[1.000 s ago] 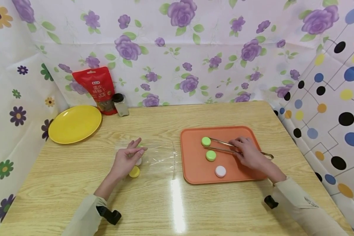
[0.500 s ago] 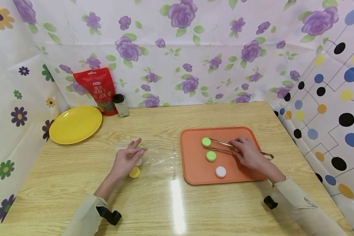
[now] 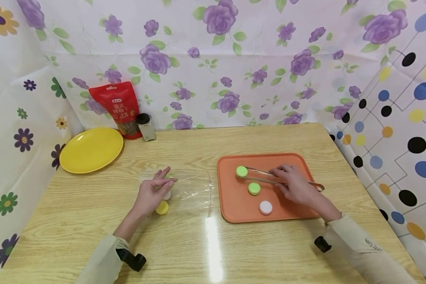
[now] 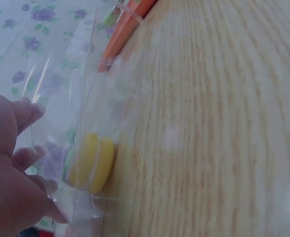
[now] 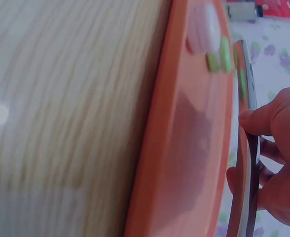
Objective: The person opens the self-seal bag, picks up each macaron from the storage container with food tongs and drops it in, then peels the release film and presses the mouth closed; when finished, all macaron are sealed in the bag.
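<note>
Presently, the right hand (image 3: 294, 184) grips silver metal tongs (image 3: 260, 171), whose tips hold a round light-green macaron (image 3: 241, 171) at the far left part of the orange rectangular tray (image 3: 230, 206), near a second light-green macaron (image 3: 254, 189) and a round whitish macaron (image 3: 265, 207). The left hand (image 3: 150, 195) pinches a clear plastic bag (image 3: 195, 193) on the wood-grain table (image 3: 177, 248), with a round yellow macaron (image 4: 93, 163) visible through the film.

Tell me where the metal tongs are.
In the head view, the metal tongs are right of center, held in the right hand mostly over the orange tray, a green macaron between their tips.
</note>
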`<state>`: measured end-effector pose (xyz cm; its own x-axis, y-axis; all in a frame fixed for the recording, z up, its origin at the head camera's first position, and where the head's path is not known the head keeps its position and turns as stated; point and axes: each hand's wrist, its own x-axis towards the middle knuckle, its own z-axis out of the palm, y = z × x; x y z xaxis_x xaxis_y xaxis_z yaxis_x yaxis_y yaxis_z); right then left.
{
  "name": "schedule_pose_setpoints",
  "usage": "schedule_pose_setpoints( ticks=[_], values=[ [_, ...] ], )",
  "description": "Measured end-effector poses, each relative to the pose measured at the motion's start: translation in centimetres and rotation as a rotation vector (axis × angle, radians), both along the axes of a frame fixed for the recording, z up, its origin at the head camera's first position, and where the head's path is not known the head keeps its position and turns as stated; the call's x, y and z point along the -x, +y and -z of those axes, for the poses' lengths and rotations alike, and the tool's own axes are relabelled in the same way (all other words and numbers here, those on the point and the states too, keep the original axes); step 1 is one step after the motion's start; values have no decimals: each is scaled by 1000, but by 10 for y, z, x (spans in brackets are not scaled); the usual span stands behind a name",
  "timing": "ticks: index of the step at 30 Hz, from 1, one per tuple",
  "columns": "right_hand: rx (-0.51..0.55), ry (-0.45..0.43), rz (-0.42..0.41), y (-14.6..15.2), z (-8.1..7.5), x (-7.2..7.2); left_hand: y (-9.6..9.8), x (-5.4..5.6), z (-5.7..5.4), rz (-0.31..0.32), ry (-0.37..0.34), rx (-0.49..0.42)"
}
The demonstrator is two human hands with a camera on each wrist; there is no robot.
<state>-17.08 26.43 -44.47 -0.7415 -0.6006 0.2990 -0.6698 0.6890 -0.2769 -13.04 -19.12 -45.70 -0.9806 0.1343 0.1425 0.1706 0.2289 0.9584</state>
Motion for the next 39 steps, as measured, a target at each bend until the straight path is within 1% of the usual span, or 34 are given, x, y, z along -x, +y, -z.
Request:
schedule_pose_setpoints(
  ticks=[4, 7, 13, 18, 22, 26, 31, 35, 39],
  values=[
    [3, -23, -37, -16, -8, -4, 0, 0, 0, -2, 0, -3],
    [8, -58, -72, -32, -15, -8, 0, 0, 1, -5, 1, -2],
    [-3, -119, -172, -70, -25, -14, 0, 0, 1, -7, 2, -7],
    [-36, -111, -282, -102, -23, -15, -1, 0, 3, 5, 21, -14],
    [-46, -105, -344, -126, -19, -13, -1, 1, 4, 9, 28, -7],
    [-70, -112, -366, -146, -17, -12, -1, 0, 4, 9, 26, -13],
    [-138, -93, -395, -165, -15, -10, 0, 0, 4, 10, 27, -5],
    [-177, -95, -416, -175, -16, -9, -1, 0, 4, 8, 34, 4],
    [-201, -121, -412, -180, -15, -10, -1, 0, 5, 9, 38, 1]
  ],
)
